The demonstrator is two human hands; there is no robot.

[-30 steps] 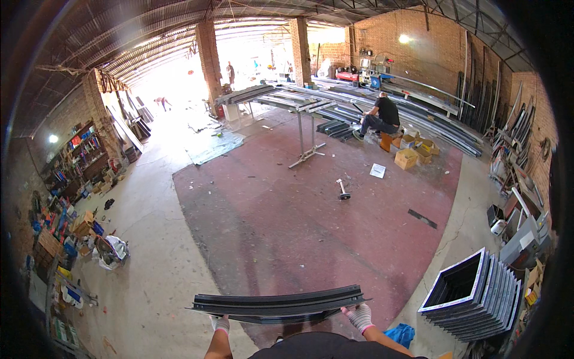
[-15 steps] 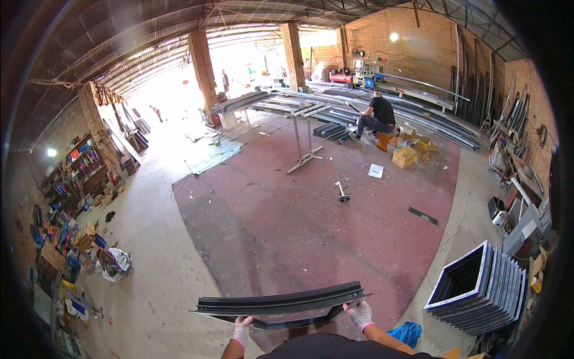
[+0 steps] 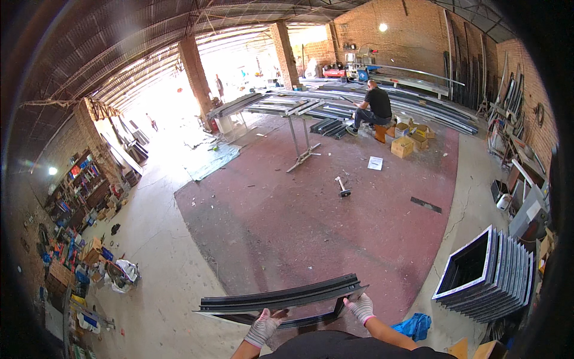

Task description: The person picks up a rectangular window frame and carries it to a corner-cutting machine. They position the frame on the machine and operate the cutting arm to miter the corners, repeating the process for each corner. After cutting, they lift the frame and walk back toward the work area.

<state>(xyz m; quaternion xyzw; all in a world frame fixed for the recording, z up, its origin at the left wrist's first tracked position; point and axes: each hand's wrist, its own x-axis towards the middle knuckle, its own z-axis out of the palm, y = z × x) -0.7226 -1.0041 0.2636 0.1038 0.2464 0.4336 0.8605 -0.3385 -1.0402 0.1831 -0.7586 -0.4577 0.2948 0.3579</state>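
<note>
A dark rectangular window frame (image 3: 281,296) is held out in front of my body, its long far side raised and its near side lower. My left hand (image 3: 263,329), in a pale knit glove with bare fingertips, grips the near side left of the middle. At the right end, my right hand (image 3: 360,308), gloved alike, is closed around the corner area. Parts of the fingers under the frame are hidden.
On the right stands a stack of similar frames (image 3: 487,272), with a blue plastic bag (image 3: 414,326) nearby. A hammer (image 3: 342,187) lies on the red floor. Farther off, a seated person (image 3: 375,106) is beside cardboard boxes (image 3: 402,147) and metal profiles. Tools and clutter line the left wall.
My left hand has shifted right along the near side of the frame and shows more of its back. The right hand keeps its hold at the right end. The view has turned slightly.
</note>
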